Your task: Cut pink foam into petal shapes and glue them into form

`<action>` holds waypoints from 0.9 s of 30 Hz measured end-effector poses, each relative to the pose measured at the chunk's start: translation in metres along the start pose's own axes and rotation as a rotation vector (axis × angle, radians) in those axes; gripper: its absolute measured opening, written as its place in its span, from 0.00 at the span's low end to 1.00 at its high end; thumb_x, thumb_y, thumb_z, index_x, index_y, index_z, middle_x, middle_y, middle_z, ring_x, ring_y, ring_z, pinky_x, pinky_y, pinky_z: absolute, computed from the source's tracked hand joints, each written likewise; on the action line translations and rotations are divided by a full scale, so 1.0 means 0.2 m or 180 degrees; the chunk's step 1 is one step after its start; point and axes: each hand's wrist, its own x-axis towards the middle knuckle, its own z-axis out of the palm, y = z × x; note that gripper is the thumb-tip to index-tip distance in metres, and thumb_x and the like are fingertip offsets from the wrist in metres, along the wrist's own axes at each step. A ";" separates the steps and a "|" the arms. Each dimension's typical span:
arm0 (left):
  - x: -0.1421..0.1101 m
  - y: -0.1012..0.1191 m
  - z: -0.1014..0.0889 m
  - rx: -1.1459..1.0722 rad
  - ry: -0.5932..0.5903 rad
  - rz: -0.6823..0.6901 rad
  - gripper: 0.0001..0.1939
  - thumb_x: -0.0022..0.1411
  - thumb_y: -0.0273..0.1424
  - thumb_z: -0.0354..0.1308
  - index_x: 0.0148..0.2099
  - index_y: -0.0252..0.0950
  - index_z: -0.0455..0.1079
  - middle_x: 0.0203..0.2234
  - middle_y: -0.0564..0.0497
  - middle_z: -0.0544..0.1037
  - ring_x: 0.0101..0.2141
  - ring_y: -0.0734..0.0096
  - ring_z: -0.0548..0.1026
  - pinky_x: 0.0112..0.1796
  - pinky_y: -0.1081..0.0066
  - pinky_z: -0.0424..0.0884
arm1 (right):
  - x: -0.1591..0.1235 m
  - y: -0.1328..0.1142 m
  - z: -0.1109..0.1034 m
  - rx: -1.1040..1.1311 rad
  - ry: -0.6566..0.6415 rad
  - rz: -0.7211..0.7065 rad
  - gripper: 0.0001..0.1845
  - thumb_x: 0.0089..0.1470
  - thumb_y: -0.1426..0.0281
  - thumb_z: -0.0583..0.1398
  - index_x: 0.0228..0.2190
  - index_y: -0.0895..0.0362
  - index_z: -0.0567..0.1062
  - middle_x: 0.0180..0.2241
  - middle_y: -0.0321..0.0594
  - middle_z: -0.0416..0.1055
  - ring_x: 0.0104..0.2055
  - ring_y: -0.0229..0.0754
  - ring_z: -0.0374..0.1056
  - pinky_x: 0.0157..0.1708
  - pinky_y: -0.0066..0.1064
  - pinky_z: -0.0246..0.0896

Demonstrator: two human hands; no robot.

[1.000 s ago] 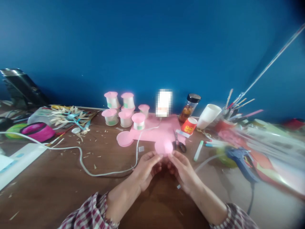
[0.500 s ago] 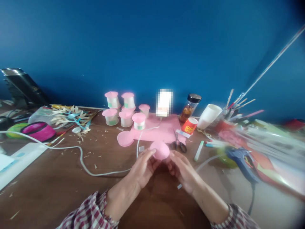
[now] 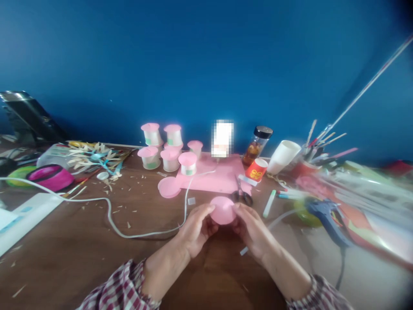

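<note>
Between my two hands is a pink paper disc, its round face turned up toward me. My left hand pinches its left edge with the thumb on top and the fingers curled below. On the right edge, my right hand grips in the same way. Whether anything sits under the disc is hidden. Beyond my hands, more pink discs lie overlapped on the table. Behind them stand several white paper cups topped with pink discs, some stacked. Scissors rest just past my right hand.
A pink sheet lies under a bright pixelated screen. To the right are a dark-lidded bottle, a red cup, a green-capped marker and a blue glue gun. A white cable winds across the left side.
The pink disc has shifted slightly right and toward me, and its face shows more squarely. Both hands still grip its edges.
</note>
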 end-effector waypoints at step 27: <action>0.00 -0.01 0.00 0.0188 -0.0225 0.0038 0.09 0.49 0.30 0.68 0.31 0.32 0.72 0.22 0.53 0.73 0.21 0.81 0.68 0.25 0.79 0.67 | -0.01 0.01 0.00 0.0089 -0.0288 0.0116 0.13 0.49 0.64 0.66 0.23 0.60 0.72 0.19 0.31 0.65 0.19 0.28 0.58 0.18 0.19 0.51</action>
